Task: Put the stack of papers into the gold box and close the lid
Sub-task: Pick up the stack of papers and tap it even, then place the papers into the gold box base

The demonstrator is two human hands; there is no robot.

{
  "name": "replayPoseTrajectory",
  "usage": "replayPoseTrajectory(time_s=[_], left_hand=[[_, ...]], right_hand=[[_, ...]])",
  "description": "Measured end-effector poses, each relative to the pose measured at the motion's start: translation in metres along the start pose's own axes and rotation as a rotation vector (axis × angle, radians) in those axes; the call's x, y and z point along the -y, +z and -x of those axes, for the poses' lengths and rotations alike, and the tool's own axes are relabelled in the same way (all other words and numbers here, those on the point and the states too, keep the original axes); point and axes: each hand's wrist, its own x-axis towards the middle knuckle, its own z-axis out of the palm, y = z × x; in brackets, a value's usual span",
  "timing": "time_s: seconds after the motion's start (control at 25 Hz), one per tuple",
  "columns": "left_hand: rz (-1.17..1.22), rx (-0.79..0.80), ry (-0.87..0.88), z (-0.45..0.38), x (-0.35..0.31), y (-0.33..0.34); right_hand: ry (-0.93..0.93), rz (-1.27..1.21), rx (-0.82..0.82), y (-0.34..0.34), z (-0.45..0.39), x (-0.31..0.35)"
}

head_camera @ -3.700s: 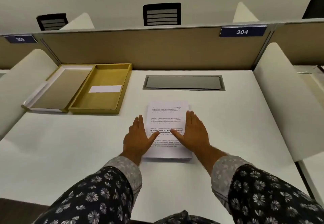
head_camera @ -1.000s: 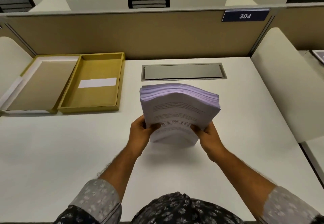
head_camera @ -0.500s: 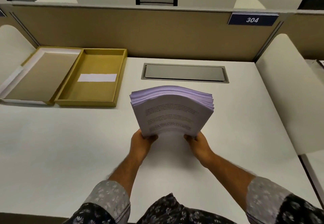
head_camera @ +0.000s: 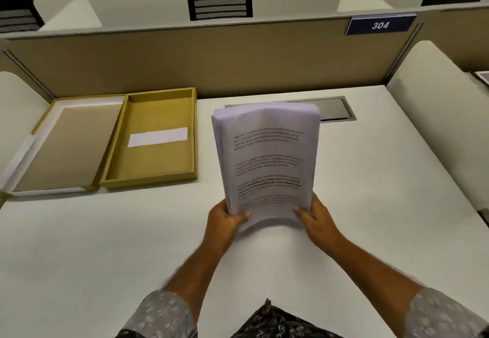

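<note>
On the white desk, the open lid and gold box sit far left, while the left hand and right hand grip the upright stack of papers by its lower corners.

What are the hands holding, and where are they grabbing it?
Both hands hold the stack of papers by its bottom corners: the left hand at the bottom-left, the right hand at the bottom-right, thumbs on the printed front.
</note>
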Motion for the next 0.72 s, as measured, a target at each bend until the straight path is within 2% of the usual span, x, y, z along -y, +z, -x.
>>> replayPoseTrajectory(time_s=[0.2,0.4,0.56,0.72], left_hand=[[-0.067,-0.055,-0.012,-0.025,-0.017,-0.103],[-0.095,-0.074,-0.024,-0.054,-0.050,-0.204],[-0.086,-0.199,-0.050,-0.101,-0.075,-0.264],[0.006,-0.265,-0.137,-0.145,-0.072,-0.302]], right_hand=[[0.048,-0.027,0.149,0.074,-0.015,0.074],[0.071,-0.079,0.166,0.161,-0.048,0.133],[0.105,-0.147,0.195,0.223,-0.093,0.177],[0.169,-0.052,0.165,0.269,-0.143,0.207]])
